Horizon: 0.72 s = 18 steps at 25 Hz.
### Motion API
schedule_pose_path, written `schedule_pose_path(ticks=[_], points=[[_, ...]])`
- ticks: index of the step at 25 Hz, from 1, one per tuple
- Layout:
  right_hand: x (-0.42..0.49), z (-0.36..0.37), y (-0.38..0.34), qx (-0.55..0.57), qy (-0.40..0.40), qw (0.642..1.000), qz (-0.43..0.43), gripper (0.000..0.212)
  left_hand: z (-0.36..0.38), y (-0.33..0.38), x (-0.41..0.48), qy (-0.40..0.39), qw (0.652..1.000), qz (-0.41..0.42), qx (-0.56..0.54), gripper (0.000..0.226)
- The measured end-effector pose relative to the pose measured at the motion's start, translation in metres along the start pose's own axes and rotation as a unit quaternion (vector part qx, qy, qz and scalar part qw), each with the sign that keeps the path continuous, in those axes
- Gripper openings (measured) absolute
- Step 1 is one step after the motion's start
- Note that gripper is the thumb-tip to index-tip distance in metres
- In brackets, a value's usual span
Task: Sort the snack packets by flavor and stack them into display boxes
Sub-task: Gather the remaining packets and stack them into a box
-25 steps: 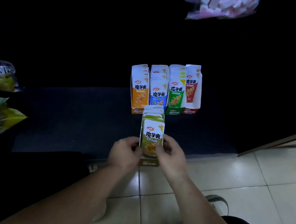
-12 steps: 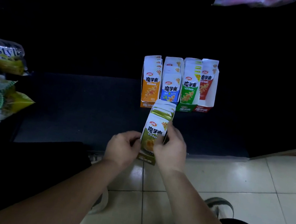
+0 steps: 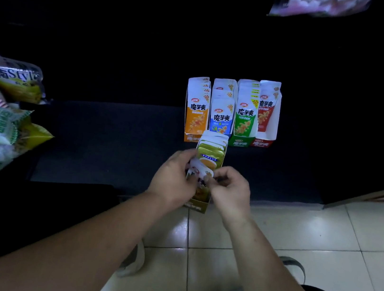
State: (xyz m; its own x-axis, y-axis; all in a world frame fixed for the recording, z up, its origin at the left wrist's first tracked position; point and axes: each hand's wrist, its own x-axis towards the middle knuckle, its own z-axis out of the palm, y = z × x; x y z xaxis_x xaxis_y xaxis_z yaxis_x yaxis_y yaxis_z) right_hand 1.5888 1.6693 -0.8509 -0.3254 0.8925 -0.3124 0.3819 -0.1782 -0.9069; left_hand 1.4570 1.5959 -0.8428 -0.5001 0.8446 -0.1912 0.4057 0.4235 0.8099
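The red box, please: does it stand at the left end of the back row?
No, the red box stands at the right end; the orange box is leftmost.

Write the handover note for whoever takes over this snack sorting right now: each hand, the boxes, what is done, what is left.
Left hand: steadies the olive box and its front packets.
Right hand: pinches the front packet, tipped forward.
Boxes: orange box, blue box, green box and red box stand in a row behind, holding packets.
Done: four boxes set out.
Left: seat the olive packets, then probably add that box to the row.
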Motion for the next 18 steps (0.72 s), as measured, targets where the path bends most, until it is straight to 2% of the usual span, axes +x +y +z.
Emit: schedule_pose_path(ticks=[3,5,7,9,12,13,15,16,18], points=[[-0.004,-0.016,-0.008,0.059,-0.031,0.997,0.044,0.019,-0.008,0.022,0.001,-0.050,0.999,-0.017,-0.003,0.064],[-0.004,-0.023,-0.011,0.100,-0.050,0.991,0.077,0.036,-0.018,0.029,-0.006,-0.081,0.996,-0.035,-0.027,0.062],[-0.003,-0.026,-0.013,0.111,-0.073,0.987,0.088,0.051,-0.029,0.037,-0.013,-0.114,0.992,-0.037,-0.045,0.069],[-0.002,-0.028,-0.015,0.110,-0.089,0.986,0.090,0.058,-0.036,0.046,-0.018,-0.148,0.986,-0.036,-0.063,0.073],[-0.001,-0.029,-0.015,0.123,-0.110,0.982,0.095,0.062,-0.045,0.049,-0.016,-0.198,0.974,-0.064,-0.093,0.064],[0.001,-0.029,-0.014,0.130,-0.112,0.980,0.097,0.060,-0.049,0.049,-0.014,-0.203,0.974,-0.065,-0.075,0.052],[0.005,-0.027,-0.013,0.143,-0.104,0.978,0.107,0.048,-0.058,0.045,-0.005,-0.224,0.972,-0.031,0.056,0.027],[0.007,-0.025,-0.012,0.143,-0.094,0.979,0.109,0.038,-0.061,0.040,0.000,-0.230,0.966,-0.014,0.116,0.020],[0.011,-0.022,-0.009,0.114,-0.078,0.986,0.093,0.018,-0.066,0.034,0.010,-0.227,0.961,0.011,0.160,0.010]])
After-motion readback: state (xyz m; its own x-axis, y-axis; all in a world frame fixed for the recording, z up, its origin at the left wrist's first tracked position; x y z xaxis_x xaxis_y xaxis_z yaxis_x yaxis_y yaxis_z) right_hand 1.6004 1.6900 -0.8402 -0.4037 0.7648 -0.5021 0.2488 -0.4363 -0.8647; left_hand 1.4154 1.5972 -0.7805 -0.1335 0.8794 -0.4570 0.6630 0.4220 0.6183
